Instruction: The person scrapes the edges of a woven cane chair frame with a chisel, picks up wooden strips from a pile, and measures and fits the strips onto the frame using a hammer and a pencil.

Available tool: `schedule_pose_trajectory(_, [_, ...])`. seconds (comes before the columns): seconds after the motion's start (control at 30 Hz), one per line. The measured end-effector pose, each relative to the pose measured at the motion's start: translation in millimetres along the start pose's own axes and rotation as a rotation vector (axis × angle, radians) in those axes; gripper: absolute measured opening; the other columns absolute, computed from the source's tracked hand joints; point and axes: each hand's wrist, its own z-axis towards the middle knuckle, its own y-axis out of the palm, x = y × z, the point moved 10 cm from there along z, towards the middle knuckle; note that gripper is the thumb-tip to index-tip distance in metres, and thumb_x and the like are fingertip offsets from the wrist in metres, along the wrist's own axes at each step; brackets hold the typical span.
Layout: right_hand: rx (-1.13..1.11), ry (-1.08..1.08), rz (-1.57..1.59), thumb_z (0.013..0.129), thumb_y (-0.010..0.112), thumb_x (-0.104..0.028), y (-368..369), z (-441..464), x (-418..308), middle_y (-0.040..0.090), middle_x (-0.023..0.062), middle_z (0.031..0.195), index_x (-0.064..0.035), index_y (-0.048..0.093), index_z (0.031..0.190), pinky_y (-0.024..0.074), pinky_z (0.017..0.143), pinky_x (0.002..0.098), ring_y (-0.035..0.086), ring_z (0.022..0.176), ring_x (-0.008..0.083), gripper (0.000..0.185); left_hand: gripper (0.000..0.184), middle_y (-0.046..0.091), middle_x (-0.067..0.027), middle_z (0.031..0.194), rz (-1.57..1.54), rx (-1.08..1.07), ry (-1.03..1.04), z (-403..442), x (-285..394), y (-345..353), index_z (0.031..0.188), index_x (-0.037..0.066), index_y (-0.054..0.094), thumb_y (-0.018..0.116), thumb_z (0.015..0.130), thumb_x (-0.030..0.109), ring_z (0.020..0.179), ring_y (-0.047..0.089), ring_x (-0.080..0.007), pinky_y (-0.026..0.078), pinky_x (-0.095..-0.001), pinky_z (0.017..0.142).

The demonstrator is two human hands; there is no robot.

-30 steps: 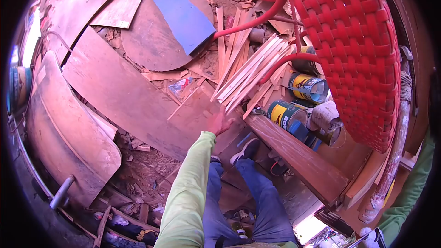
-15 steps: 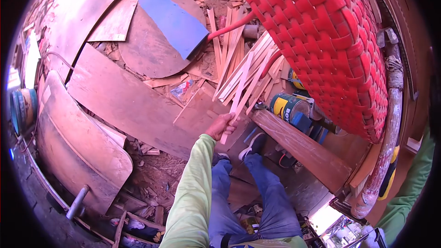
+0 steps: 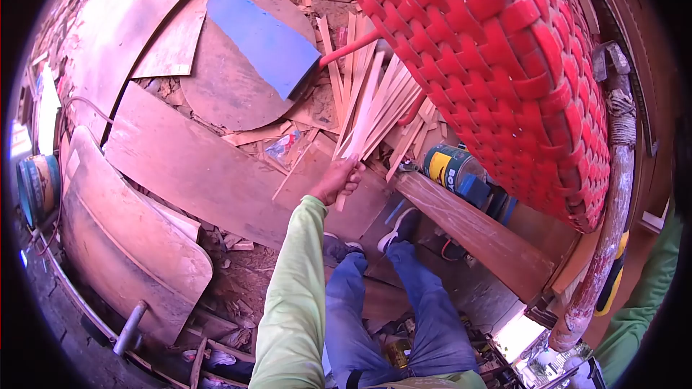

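My left hand (image 3: 339, 180), in a green sleeve, reaches out in the middle of the view. Its fingers are wrapped round the lower part of a thin, pale wood strip (image 3: 370, 104). The strip points away from me over a loose pile of similar wood strips (image 3: 391, 104), and a short end sticks out below the fist. At the right edge only the green right sleeve (image 3: 645, 317) shows; my right hand is out of sight.
A red woven seat (image 3: 497, 72) fills the upper right. Beside it are a rope-wrapped hammer (image 3: 613, 151), a paint can (image 3: 450, 166) and a brown plank (image 3: 476, 230). A blue board (image 3: 263, 39), curved plywood sheets (image 3: 194, 155) and wood scraps cover the ground.
My left hand has moved slightly left and up with the strip, which now lies lower against the pile. The view has shifted a little.
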Motion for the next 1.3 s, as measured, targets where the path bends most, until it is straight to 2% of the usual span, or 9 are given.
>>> schedule_pose_trajectory(0.17, [-0.012,0.037,-0.013,0.114,0.059,-0.050,9,-4,-22,0.074,0.0252,0.120,0.0081,0.056,0.154,0.0555,0.088,0.0421,0.067,0.099,0.0330,0.071,0.032,0.066,-0.0043,0.090,-0.145,0.062,0.095,-3,-26,12,0.114,0.010,0.057,0.057,0.119,0.041,0.061,0.050,-0.0073,0.037,-0.0205,0.049])
schedule_pose_trajectory(0.27, [0.017,0.054,-0.068,0.113,0.060,-0.051,8,-3,-28,0.076,0.0258,0.114,0.0063,0.059,0.153,0.0563,0.087,0.0440,0.069,0.095,0.0347,0.070,0.031,0.057,0.0018,0.086,-0.206,0.074,0.098,-17,-59,30,0.121,0.009,0.059,0.057,0.119,0.039,0.061,0.045,-0.0056,0.034,-0.0201,0.050])
schedule_pose_trajectory(0.43, [0.002,0.044,-0.014,0.114,0.061,-0.049,14,2,5,0.068,0.0249,0.136,0.0044,0.054,0.159,0.0488,0.104,0.0420,0.062,0.119,0.0331,0.071,0.033,0.044,0.0065,0.079,-0.291,0.230,0.079,-99,-98,75,0.128,0.008,0.060,0.056,0.119,0.040,0.057,0.035,-0.0037,0.027,-0.0210,0.047])
schedule_pose_trajectory(0.67, [0.047,0.037,0.071,0.115,0.063,-0.046,20,-3,62,0.054,0.0211,0.164,0.0023,0.048,0.166,0.0353,0.127,0.0382,0.048,0.152,0.0290,0.072,0.055,0.050,0.0031,0.082,-0.423,0.198,0.065,-182,-122,107,0.139,0.005,0.061,0.034,0.123,0.050,0.057,0.039,-0.0062,0.034,-0.0230,0.048])
schedule_pose_trajectory(0.93, [0.094,0.087,0.153,0.112,0.070,-0.042,14,-10,57,0.049,0.0200,0.173,-0.0001,0.048,0.168,0.0335,0.133,0.0363,0.044,0.162,0.0266,0.073,0.035,0.061,0.0031,0.087,-0.162,0.447,0.281,-167,-117,62,0.130,0.003,0.072,0.058,0.119,0.033,0.067,0.054,-0.0060,0.043,-0.0233,0.058])
schedule_pose_trajectory(1.03, [0.101,-0.172,-0.183,0.111,0.071,-0.045,11,-9,74,0.054,0.0180,0.168,-0.0027,0.049,0.168,0.0359,0.131,0.0359,0.047,0.159,0.0246,0.074,0.040,0.067,-0.0026,0.092,0.317,0.556,0.402,-131,-89,17,0.131,0.001,0.073,0.063,0.116,0.036,0.068,0.057,-0.0105,0.046,-0.0283,0.059])
schedule_pose_trajectory(1.13, [0.002,0.005,0.057,0.117,0.058,-0.043,13,-2,44,0.052,0.0195,0.170,0.0041,0.046,0.167,0.0324,0.132,0.0377,0.047,0.158,0.0283,0.070,0.039,0.077,-0.0186,0.091,0.805,0.728,0.616,-120,-18,17,0.122,-0.002,0.076,0.068,0.111,0.035,0.075,0.074,-0.0293,0.055,-0.0456,0.069])
schedule_pose_trajectory(1.23, [0.011,-0.071,0.062,0.117,0.059,-0.041,11,-2,33,0.060,0.0164,0.162,0.0015,0.054,0.161,0.0409,0.125,0.0365,0.058,0.146,0.0245,0.061,0.035,0.077,-0.0273,0.094,0.864,0.850,0.814,-105,24,13,0.120,0.000,0.077,0.071,0.106,0.032,0.087,0.077,-0.0450,0.056,-0.0559,0.080])
schedule_pose_trajectory(1.3, [-0.016,-0.041,0.012,0.118,0.057,-0.042,8,1,47,0.057,0.0172,0.165,0.0021,0.051,0.165,0.0387,0.127,0.0370,0.055,0.150,0.0256,0.065,0.031,0.077,-0.0274,0.095,1.003,0.861,0.702,-99,58,23,0.118,0.002,0.078,0.071,0.106,0.030,0.090,0.075,-0.0485,0.056,-0.0574,0.081])
